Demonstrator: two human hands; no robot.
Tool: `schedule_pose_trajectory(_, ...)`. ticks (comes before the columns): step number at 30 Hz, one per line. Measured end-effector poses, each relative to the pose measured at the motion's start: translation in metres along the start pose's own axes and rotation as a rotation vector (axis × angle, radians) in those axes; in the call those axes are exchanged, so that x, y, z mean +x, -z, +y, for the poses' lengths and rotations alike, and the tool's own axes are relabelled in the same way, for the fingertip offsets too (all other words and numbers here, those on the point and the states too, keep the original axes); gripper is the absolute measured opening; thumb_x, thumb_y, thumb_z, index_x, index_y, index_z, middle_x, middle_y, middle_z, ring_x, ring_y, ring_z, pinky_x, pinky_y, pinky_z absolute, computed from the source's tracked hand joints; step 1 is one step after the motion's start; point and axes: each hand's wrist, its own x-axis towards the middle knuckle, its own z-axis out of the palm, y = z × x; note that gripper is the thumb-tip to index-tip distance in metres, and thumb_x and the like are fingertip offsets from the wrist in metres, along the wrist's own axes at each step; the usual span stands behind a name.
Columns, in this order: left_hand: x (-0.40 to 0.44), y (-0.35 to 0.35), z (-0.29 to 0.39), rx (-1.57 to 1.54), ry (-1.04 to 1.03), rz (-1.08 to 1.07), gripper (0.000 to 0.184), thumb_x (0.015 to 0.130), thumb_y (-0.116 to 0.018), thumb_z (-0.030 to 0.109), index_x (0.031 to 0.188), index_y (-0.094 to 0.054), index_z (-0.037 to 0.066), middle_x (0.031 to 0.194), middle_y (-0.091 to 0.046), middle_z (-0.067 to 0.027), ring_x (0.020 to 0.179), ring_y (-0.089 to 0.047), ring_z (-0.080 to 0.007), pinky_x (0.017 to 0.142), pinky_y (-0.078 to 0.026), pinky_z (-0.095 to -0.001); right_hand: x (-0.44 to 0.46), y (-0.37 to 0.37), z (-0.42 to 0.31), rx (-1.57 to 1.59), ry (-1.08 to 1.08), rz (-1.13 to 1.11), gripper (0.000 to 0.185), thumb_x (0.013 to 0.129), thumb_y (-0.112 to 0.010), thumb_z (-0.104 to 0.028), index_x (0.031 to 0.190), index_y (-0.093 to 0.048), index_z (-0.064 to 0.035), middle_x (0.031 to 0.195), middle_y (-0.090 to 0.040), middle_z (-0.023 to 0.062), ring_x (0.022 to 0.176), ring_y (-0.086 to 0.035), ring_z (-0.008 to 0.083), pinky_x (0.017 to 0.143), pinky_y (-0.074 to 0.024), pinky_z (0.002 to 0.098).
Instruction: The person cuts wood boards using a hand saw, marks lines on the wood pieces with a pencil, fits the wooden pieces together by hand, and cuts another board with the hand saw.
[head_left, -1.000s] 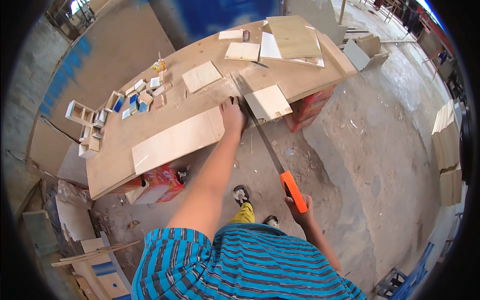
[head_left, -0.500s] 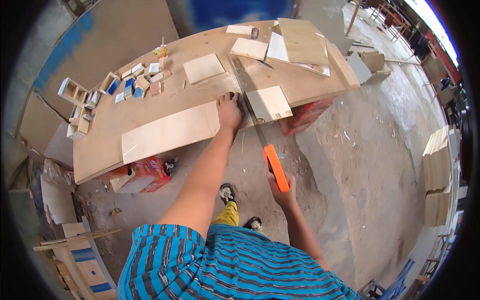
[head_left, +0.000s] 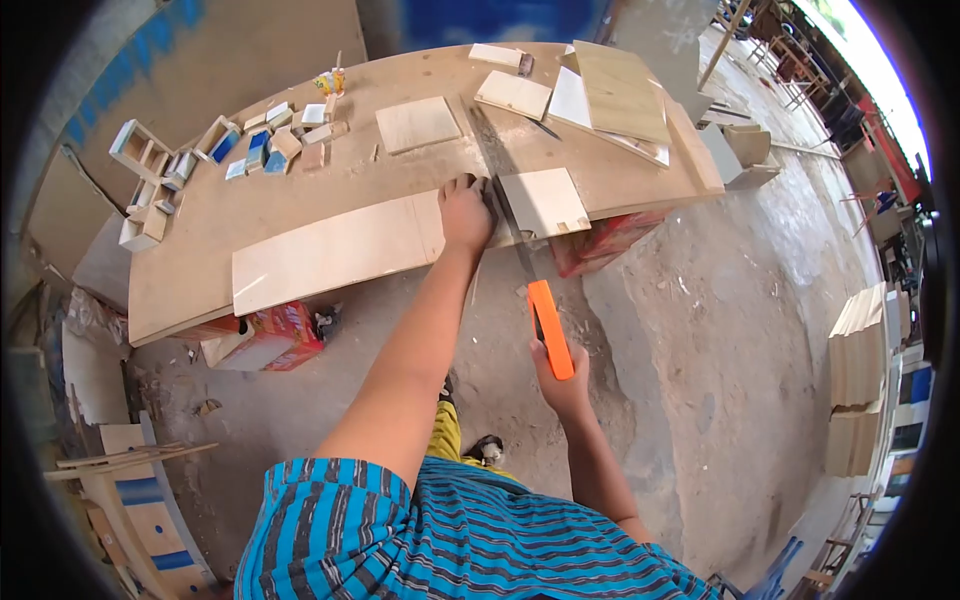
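Note:
My right hand (head_left: 564, 388) is closed around the orange handle of a handsaw (head_left: 552, 330), below the table's near edge. The saw's blade runs up across the edge, past the right end of a long pale wooden board (head_left: 340, 245). On that end my left hand (head_left: 467, 212) presses down, fingers curled and close beside the blade. Right of the blade lies a squarish pale wooden piece (head_left: 546, 203), with a small notch at its lower edge. Part of the blade is blurred, and my left hand hides some of the board's end.
The wooden worktable (head_left: 190, 280) also bears a square panel (head_left: 418, 125), stacked sheets (head_left: 625, 95), small blocks (head_left: 285, 145) and a box frame (head_left: 145, 185). Red cartons (head_left: 285, 335) stand beneath. Stacked boards (head_left: 857, 380) stand at right.
The saw has shifted slightly along its line, and its blade is more blurred near the handle. My left hand stays on the board. The whole view has tilted a little.

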Motion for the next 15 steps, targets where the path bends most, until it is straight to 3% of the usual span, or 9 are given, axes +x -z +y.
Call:
schedule_pose_trajectory(4, 0.002, -0.003, 0.004, 0.049, 0.001, 0.068, 0.027, 0.078, -0.058, 0.013, 0.103, -0.066, 0.009, 0.103, -0.06, -0.0121, 0.105, -0.051, -0.0325, 0.093, -0.039, -0.043, 0.004, -0.001, 0.01, -0.009, 0.019, 0.002, 0.028, 0.084, -0.066, -0.016, 0.066, -0.051, 0.0006, 0.051, -0.04, 0.0046, 0.05, -0.036, 0.0094, 0.046, -0.0353, 0.0304)
schedule_pose_trajectory(11, 0.007, -0.004, 0.003, 0.098, 0.057, -0.023, 0.025, 0.079, -0.057, 0.013, 0.102, -0.066, 0.01, 0.107, -0.058, -0.0105, 0.106, -0.05, -0.0318, 0.095, -0.037, -0.0445, -0.041, 0.021, 0.009, -0.075, -0.081, -0.047, 0.03, 0.083, -0.067, -0.017, 0.064, -0.05, -0.0004, 0.05, -0.042, 0.0068, 0.048, -0.038, 0.0113, 0.046, -0.0357, 0.0314)
schedule_pose_trajectory(15, 0.007, -0.005, -0.001, 0.066, 0.044, -0.022, 0.024, 0.079, -0.057, 0.014, 0.101, -0.067, 0.01, 0.106, -0.058, -0.0096, 0.105, -0.051, -0.0312, 0.095, -0.037, -0.045, -0.024, 0.014, 0.011, -0.089, -0.002, -0.048, 0.03, 0.083, -0.066, -0.017, 0.064, -0.05, -0.0002, 0.05, -0.043, 0.0074, 0.048, -0.038, 0.012, 0.046, -0.036, 0.0318)
